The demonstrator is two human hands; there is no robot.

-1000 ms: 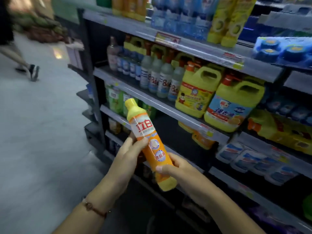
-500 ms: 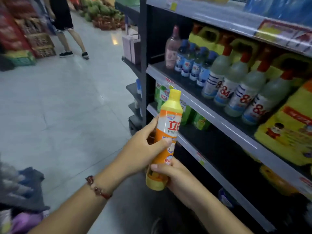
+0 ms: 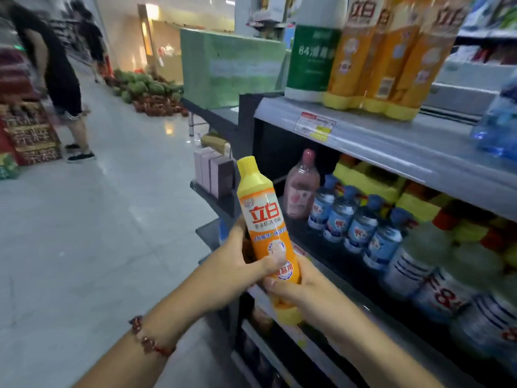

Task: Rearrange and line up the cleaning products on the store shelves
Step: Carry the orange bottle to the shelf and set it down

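Note:
An orange detergent bottle (image 3: 264, 219) with a yellow cap stands upright in front of the shelf end, held by both hands. My left hand (image 3: 237, 264) wraps its middle, thumb across the label. My right hand (image 3: 302, 292) grips its lower part near the yellow base. On the top shelf (image 3: 391, 141) stands a row of matching orange bottles (image 3: 389, 51) beside a white and green 84 bottle (image 3: 313, 51). The middle shelf carries a pink bottle (image 3: 300, 186), small blue-capped bottles (image 3: 352, 219) and pale 84 bottles (image 3: 436, 275).
Yellow jugs (image 3: 369, 180) sit at the back of the middle shelf. A green box (image 3: 229, 68) tops the end display. Pink cartons (image 3: 212, 172) stand on a side rack. A person (image 3: 56, 79) stands in the aisle at left; produce (image 3: 148, 91) is piled farther back.
The view has risen and swung left, bringing the top shelf into sight. The bottle stays in both hands, now held higher beside the middle shelf's end.

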